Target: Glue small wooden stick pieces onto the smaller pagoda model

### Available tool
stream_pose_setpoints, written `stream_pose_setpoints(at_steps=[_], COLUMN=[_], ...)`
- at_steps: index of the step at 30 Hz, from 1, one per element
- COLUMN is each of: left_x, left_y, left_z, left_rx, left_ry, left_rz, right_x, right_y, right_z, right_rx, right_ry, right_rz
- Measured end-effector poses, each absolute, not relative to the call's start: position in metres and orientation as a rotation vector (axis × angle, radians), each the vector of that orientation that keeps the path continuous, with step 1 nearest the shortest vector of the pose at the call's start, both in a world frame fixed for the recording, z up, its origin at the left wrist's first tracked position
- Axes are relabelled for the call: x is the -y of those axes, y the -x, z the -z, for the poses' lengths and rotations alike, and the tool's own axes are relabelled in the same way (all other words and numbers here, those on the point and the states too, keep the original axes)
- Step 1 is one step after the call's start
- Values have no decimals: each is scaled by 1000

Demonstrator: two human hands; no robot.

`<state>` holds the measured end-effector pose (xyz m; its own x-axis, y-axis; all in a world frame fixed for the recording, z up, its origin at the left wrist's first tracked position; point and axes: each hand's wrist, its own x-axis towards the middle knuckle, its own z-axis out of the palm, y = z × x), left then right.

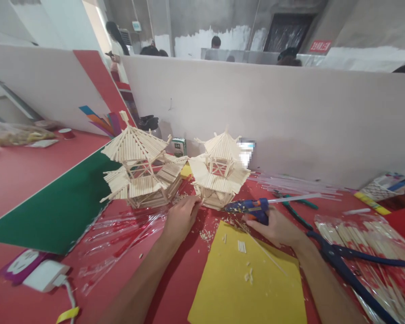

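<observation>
Two pavilion models made of thin wooden sticks stand on the red table: a larger one (140,168) to the left and a smaller one (219,173) at the middle. My left hand (181,217) rests at the base of the smaller model, fingers curled against its lower edge. My right hand (273,225) is closed round a blue glue gun (248,207), its nozzle pointing left at the smaller model's base. A white glue stick (295,198) juts from the gun's back.
A yellow sheet (249,283) with stick offcuts lies in front of me. Blue scissors (351,265) and bagged sticks (374,252) lie to the right, green pliers (295,211) behind the gun. A green board (57,207), plastic wrappers (121,234) and a white charger (43,275) lie left. A white partition (290,117) stands behind.
</observation>
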<state>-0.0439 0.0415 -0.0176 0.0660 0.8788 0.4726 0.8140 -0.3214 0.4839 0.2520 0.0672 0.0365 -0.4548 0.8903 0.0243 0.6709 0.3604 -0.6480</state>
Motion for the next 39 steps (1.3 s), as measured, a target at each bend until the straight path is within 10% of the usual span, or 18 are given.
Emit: stream_pose_setpoints(at_steps=[7, 22, 39], left_x=[-39, -38, -45], left_y=[46, 52, 53], left_z=[16, 9, 22], left_rx=[-1796, -1908, -1731], left_ry=[-2216, -2235, -2070], left_rz=[-1036, -1046, -1172], right_x=[-76, -94, -98], right_y=[-307, -311, -197], right_z=[-45, -17, -14], right_rx=[2159, 2374, 2003], right_ry=[1578, 2216, 1032], right_rz=[-1188, -258, -620])
